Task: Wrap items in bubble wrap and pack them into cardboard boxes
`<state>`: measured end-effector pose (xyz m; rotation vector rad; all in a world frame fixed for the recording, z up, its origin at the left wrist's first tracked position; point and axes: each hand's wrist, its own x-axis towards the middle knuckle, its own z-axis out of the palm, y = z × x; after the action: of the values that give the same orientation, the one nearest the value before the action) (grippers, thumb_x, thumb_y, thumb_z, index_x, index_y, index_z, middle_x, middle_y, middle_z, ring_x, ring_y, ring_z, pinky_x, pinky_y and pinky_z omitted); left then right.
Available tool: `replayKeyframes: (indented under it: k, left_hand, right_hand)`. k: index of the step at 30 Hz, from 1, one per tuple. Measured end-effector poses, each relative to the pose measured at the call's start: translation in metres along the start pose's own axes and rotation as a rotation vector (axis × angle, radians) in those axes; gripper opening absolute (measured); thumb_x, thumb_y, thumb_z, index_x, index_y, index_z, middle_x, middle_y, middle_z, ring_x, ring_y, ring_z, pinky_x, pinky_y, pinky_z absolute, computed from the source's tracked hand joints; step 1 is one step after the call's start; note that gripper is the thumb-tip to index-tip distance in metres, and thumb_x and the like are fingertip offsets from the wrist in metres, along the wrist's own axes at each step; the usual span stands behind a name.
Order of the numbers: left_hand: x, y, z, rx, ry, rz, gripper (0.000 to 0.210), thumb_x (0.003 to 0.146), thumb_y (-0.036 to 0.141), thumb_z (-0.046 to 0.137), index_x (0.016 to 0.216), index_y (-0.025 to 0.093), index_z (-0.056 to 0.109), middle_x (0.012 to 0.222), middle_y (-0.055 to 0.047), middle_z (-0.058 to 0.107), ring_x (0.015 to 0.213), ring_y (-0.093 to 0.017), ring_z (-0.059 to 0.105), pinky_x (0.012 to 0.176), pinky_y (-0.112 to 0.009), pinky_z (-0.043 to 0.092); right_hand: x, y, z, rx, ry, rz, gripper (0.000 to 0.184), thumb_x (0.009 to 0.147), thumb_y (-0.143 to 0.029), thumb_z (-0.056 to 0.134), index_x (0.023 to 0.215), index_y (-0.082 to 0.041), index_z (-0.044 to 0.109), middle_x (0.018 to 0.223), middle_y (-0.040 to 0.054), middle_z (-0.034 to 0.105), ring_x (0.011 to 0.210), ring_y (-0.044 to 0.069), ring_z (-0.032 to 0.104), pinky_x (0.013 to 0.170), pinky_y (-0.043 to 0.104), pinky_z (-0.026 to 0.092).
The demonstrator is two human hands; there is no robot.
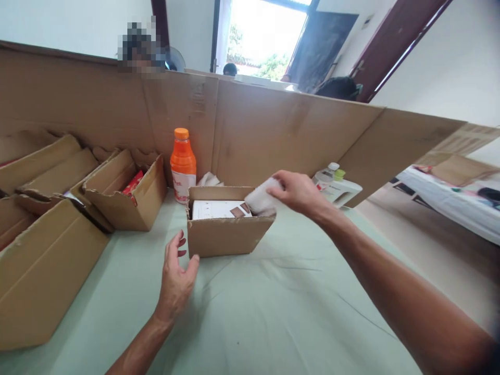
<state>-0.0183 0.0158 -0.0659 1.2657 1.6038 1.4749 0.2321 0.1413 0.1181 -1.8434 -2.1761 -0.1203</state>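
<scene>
Head view: In a bright room, a person's right hand (292, 190) pinches a soft-looking white packet (262, 198) at the right end of a small cardboard box (224, 238), which sits with its top uncovered on a green-covered table (292, 317). Thumb and fingers press together on the packet's upper end; from that grip its long axis seems to slant down and to the left, toward the box's interior, the lower end at the right side of the rim, beside a white carton (214, 209) that takes up much of the box. Whether packet and carton touch, I cannot make out. The left hand (180, 276) is at the opposite end, by the box's near left corner, fingers spread and holding nothing; whether its thumb meets the cardboard is hard to judge. The right hand is plainly the nearer to the packet, with the box's length lying between the two hands. An orange bottle (183, 172) stands just beyond the box's far left corner, more boxes (54, 281) sit to its left, and a white jug (349, 191) is beyond it to the right, before a cardboard partition (273, 135).
</scene>
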Motion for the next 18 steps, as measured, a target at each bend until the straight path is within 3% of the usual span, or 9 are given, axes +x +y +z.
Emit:
replayKeyframes:
  k: [2, 5, 10, 18]
  left_hand:
    - [0.000, -0.002, 0.009, 0.013, -0.037, -0.030, 0.063, 0.082, 0.031, 0.059, 0.142, 0.022, 0.041, 0.140, -0.013, 0.049, 0.116, -0.025, 0.053, 0.071, -0.029, 0.049]
    - [-0.006, -0.006, 0.014, 0.014, -0.061, -0.073, 0.066, 0.081, 0.031, 0.059, 0.144, 0.024, 0.039, 0.142, -0.012, 0.047, 0.109, -0.024, 0.054, 0.060, -0.025, 0.047]
    - [-0.008, -0.012, 0.013, 0.018, -0.074, -0.095, 0.066, 0.081, 0.033, 0.058, 0.144, 0.025, 0.040, 0.142, -0.011, 0.048, 0.106, -0.024, 0.054, 0.058, -0.024, 0.045]
    - [-0.008, -0.013, 0.011, 0.023, -0.087, -0.101, 0.066, 0.082, 0.034, 0.057, 0.144, 0.022, 0.038, 0.141, -0.012, 0.048, 0.108, -0.024, 0.054, 0.061, -0.025, 0.046]
  right_hand:
    - [0.008, -0.016, 0.004, -0.307, -0.109, 0.008, 0.026, 0.083, -0.025, 0.060, 0.104, -0.014, 0.071, 0.090, 0.0143, 0.074, 0.084, 0.028, 0.068, 0.065, 0.032, 0.045]
    - [0.012, -0.038, 0.001, -0.521, -0.209, -0.050, 0.025, 0.084, -0.022, 0.057, 0.100, -0.014, 0.074, 0.092, 0.0177, 0.075, 0.087, 0.030, 0.070, 0.066, 0.032, 0.046]
    - [0.022, -0.049, 0.000, -0.554, -0.280, -0.084, 0.030, 0.083, -0.019, 0.059, 0.107, -0.013, 0.075, 0.101, 0.0198, 0.075, 0.095, 0.032, 0.070, 0.071, 0.034, 0.050]
    - [0.031, -0.040, 0.035, -0.460, -0.486, -0.057, 0.035, 0.087, -0.027, 0.059, 0.115, -0.012, 0.073, 0.105, 0.0211, 0.074, 0.101, 0.029, 0.070, 0.076, 0.031, 0.052]
